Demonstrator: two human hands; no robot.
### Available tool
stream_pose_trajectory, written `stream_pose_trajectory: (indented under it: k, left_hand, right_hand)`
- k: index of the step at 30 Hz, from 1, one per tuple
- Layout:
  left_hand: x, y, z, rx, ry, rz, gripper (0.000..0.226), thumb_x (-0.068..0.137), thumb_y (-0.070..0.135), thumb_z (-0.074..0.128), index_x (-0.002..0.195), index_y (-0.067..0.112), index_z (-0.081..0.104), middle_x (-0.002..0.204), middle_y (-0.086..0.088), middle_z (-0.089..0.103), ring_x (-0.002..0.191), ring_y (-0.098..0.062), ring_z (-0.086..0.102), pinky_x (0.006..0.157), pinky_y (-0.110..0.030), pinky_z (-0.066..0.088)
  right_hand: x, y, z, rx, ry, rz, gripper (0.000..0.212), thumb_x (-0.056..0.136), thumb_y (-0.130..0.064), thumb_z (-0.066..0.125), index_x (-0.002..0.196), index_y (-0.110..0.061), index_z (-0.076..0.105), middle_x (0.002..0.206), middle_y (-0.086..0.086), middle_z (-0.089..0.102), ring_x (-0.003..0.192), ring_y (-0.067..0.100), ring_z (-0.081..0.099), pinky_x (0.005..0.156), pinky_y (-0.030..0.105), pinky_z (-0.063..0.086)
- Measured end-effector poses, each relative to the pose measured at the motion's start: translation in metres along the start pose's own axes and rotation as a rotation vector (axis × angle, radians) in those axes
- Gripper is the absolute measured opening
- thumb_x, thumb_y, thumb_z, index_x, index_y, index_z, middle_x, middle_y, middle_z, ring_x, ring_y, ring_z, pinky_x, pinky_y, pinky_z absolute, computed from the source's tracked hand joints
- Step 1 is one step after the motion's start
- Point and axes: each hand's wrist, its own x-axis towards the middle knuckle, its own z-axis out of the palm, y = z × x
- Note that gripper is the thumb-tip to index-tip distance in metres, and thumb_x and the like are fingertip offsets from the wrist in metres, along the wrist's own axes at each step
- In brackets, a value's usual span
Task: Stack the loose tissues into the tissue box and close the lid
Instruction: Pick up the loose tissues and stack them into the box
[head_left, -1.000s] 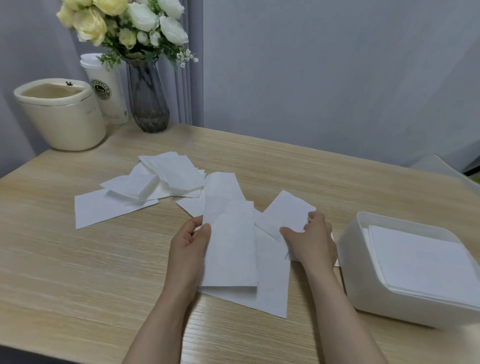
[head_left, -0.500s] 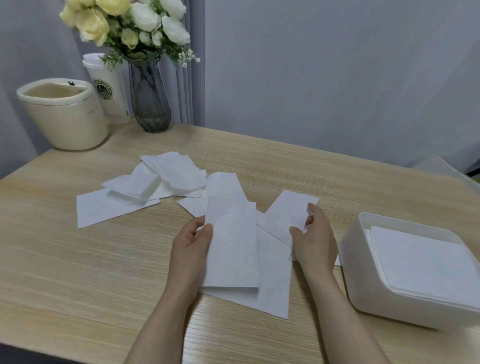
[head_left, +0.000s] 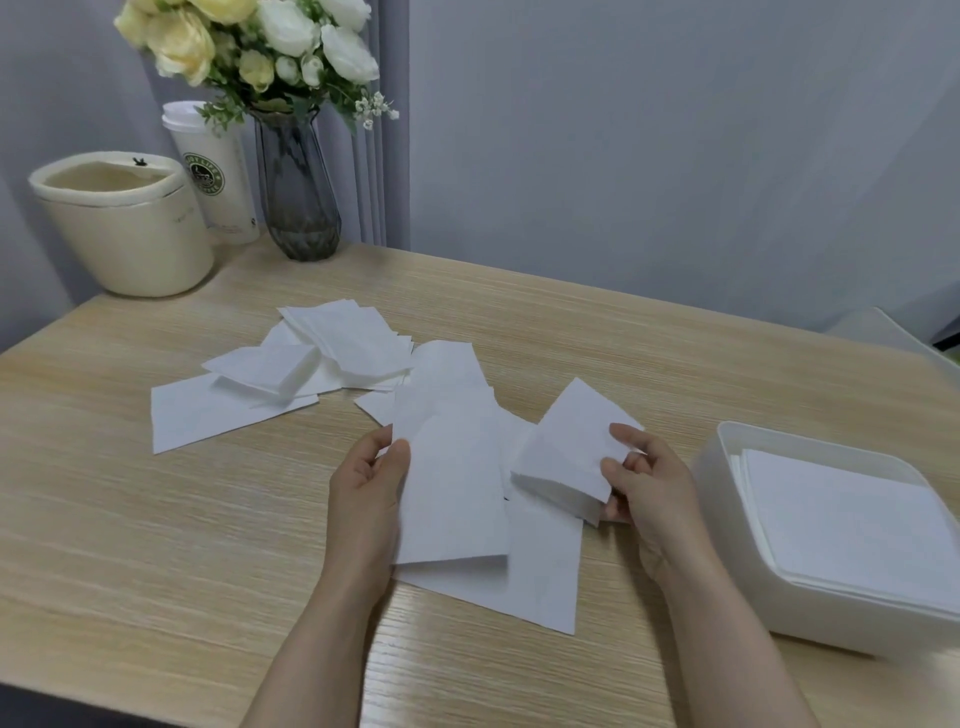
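Several loose white tissues (head_left: 291, 384) lie scattered across the middle of the wooden table (head_left: 156, 545). My left hand (head_left: 369, 499) pinches the left edge of a long folded tissue (head_left: 452, 483) that lies over other sheets. My right hand (head_left: 644, 483) grips a small stack of tissues (head_left: 566, 452) lifted off the table, thumb on top. The white tissue box (head_left: 737, 545) stands open at the right, with a flat pile of tissues (head_left: 841, 525) inside. A pale shape (head_left: 878, 327) at the far right edge may be the lid.
At the back left stand a cream round bin (head_left: 124, 228), a white paper cup (head_left: 218, 176) and a dark glass vase of flowers (head_left: 296, 187). A grey wall runs behind the table. The table's front edge is close to me.
My right hand has picked the small stack of tissues up off the table and tilted it. My left hand has stayed on the long tissue.
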Motion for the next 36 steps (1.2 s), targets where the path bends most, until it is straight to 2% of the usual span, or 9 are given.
stream_pose_trajectory:
  k: [3,7,9,11,13,17,23,30,36]
  left_hand:
    - [0.002,0.000,-0.004,-0.003,0.046,0.031,0.020,0.098,0.009,0.052,0.091,0.019,0.068,0.077,0.002,0.072,0.073,-0.018,0.061,0.069,-0.032,0.046]
    - [0.003,-0.001,-0.006,0.005,0.056,0.054,0.023,0.098,0.009,0.052,0.089,0.021,0.069,0.080,0.000,0.072,0.078,-0.021,0.061,0.075,-0.035,0.045]
    - [0.003,-0.002,-0.005,0.016,0.054,0.062,0.022,0.098,0.008,0.052,0.090,0.020,0.068,0.077,0.001,0.072,0.075,-0.021,0.060,0.072,-0.034,0.045]
    - [0.002,-0.002,-0.004,0.027,0.050,0.069,0.022,0.099,0.008,0.051,0.089,0.020,0.067,0.074,0.003,0.071,0.071,-0.019,0.059,0.069,-0.033,0.044]
    - [0.002,-0.003,-0.004,0.041,0.044,0.074,0.022,0.098,0.008,0.051,0.088,0.020,0.067,0.073,0.004,0.071,0.069,-0.017,0.059,0.069,-0.033,0.044]
    - [0.000,-0.003,-0.003,0.059,0.027,0.072,0.022,0.098,0.009,0.051,0.089,0.020,0.067,0.072,0.004,0.070,0.067,-0.016,0.059,0.067,-0.032,0.044]
    - [0.000,-0.002,-0.003,0.081,0.021,0.070,0.017,0.098,0.010,0.052,0.094,0.016,0.068,0.075,0.001,0.070,0.068,-0.016,0.059,0.066,-0.032,0.044]
    - [0.000,-0.002,-0.002,0.079,0.022,0.057,0.016,0.098,0.010,0.052,0.096,0.016,0.068,0.075,0.000,0.069,0.069,-0.018,0.058,0.065,-0.031,0.043]
    - [-0.003,0.000,0.000,0.047,-0.007,0.034,0.021,0.098,0.009,0.052,0.090,0.020,0.069,0.077,-0.005,0.069,0.071,-0.020,0.058,0.066,-0.031,0.043]
  right_hand:
    - [-0.012,-0.002,-0.009,0.074,-0.155,0.060,0.031,0.092,0.008,0.052,0.115,-0.012,0.059,0.070,0.004,0.059,0.039,0.012,0.039,0.040,0.021,0.037]
    - [-0.025,-0.002,-0.013,-0.086,-0.354,0.075,0.037,0.088,0.012,0.054,0.119,-0.010,0.057,0.061,-0.002,0.055,0.038,0.012,0.041,0.039,0.020,0.035]
    - [-0.025,0.002,-0.012,-0.249,-0.296,0.031,0.040,0.085,0.007,0.061,0.120,-0.013,0.057,0.068,-0.006,0.055,0.046,0.009,0.049,0.045,0.022,0.042]
    - [-0.023,0.008,-0.012,-0.510,-0.138,-0.068,0.043,0.083,-0.013,0.070,0.121,-0.024,0.055,0.087,-0.009,0.056,0.066,0.007,0.056,0.067,0.031,0.053]
    - [-0.025,0.010,-0.009,-0.655,-0.039,-0.105,0.049,0.080,-0.035,0.072,0.123,-0.030,0.050,0.100,-0.011,0.053,0.085,0.010,0.057,0.081,0.040,0.052]
    - [-0.032,0.008,0.002,-0.811,-0.010,-0.093,0.060,0.080,-0.046,0.069,0.130,-0.025,0.044,0.109,-0.008,0.053,0.097,0.013,0.055,0.080,0.031,0.041]
    - [-0.032,0.006,0.011,-0.744,-0.041,-0.079,0.051,0.078,-0.029,0.072,0.123,-0.027,0.048,0.079,-0.014,0.049,0.085,0.016,0.057,0.073,0.034,0.044]
    - [-0.033,0.014,0.007,-0.657,0.064,-0.184,0.015,0.081,-0.029,0.069,0.075,-0.022,0.057,0.061,-0.010,0.052,0.062,0.011,0.050,0.061,0.032,0.040]
    - [-0.029,0.013,0.000,-0.346,0.170,-0.229,0.017,0.092,-0.018,0.061,0.075,-0.016,0.060,0.049,-0.012,0.054,0.051,0.008,0.047,0.055,0.029,0.036]
